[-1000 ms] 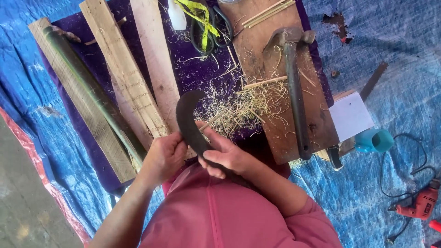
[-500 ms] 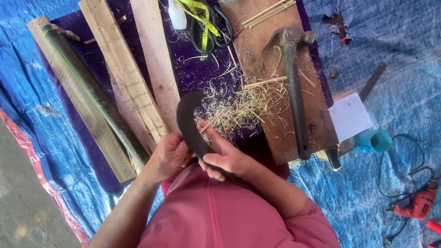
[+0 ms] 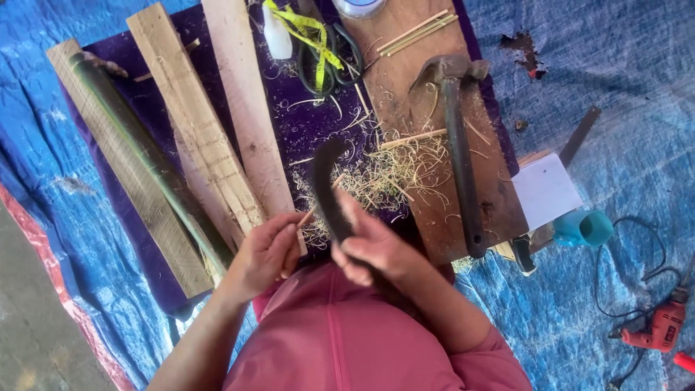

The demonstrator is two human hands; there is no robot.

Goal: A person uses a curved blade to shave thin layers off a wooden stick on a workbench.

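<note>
**Thin stick shaved against a curved blade**

A thin bamboo stick (image 3: 318,203) is pinched at its near end by the closed fingers of the left hand (image 3: 266,253), just above the lap. It is crossed by a dark curved blade (image 3: 327,185), whose handle is gripped in the closed right hand (image 3: 369,245). Pale shavings (image 3: 391,177) are strewn beyond. A hammer (image 3: 460,145) lies on a brown board (image 3: 405,94), with wooden planks (image 3: 217,130) to the left, all on blue tarpaulin (image 3: 622,87).

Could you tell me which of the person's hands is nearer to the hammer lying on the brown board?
Right. The right hand grips the curved knife just left of the hammer; the left hand sits farther left.
</note>
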